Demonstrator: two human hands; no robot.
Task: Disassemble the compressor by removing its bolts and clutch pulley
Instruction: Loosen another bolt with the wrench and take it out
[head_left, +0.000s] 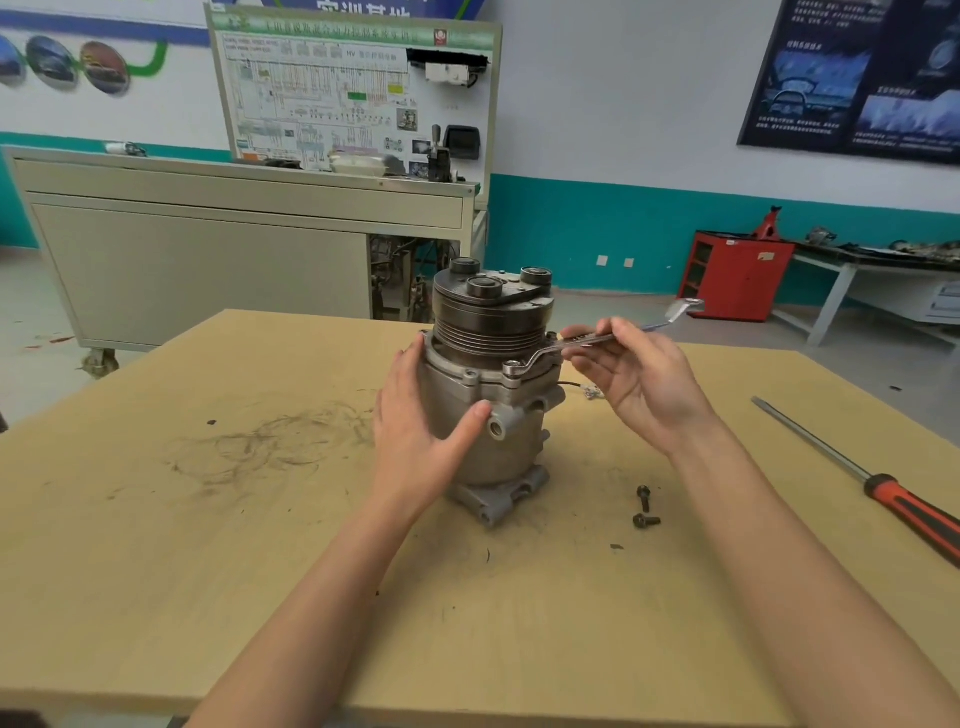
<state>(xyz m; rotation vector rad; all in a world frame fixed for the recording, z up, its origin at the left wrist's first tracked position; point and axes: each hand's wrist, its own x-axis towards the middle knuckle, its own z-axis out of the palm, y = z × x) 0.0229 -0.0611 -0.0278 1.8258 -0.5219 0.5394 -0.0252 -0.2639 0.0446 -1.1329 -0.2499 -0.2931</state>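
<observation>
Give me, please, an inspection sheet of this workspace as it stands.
Surface: tan table, scuffed with dark marks.
Job's things: compressor upright, clutch pulley on top; wrench ring on a flange bolt; two loose bolts beside it.
Clutter: screwdriver at the right.
Hands: left hand rests against the compressor; right hand pinches the wrench.
Cables: short wire with connector behind the compressor.
Surroundings: grey cabinet, wiring board, red cabinet.

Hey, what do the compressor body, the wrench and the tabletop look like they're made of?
Compressor body: probably cast aluminium, matte pale grey, with rounded cast lugs. Wrench: steel, likely chrome-plated, bright and glinting along the shaft. Tabletop: light tan wood board or laminate, hard to tell which; matte, scuffed with dark marks.
</observation>
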